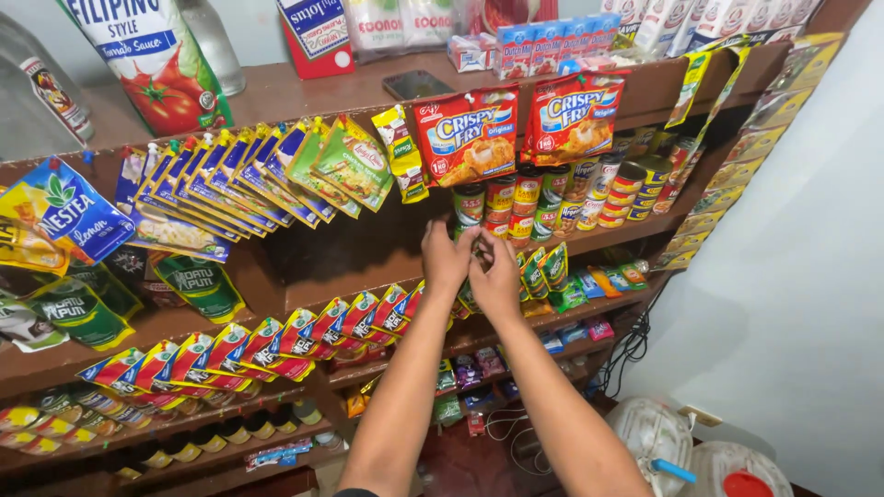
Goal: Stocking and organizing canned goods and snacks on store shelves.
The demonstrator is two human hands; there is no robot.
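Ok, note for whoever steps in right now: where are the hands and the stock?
Left hand and right hand: both raised side by side at the shelf edge, fingers at the hanging green sachets below the stacked cans. What they pinch is hidden.
Done: red and yellow sachets already hang along the lower shelf.
Left: cannot tell from this view.

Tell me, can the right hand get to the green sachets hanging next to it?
Probably yes. The right hand is already up at that shelf edge, the green sachets hang just beside it, and nothing sits between them.
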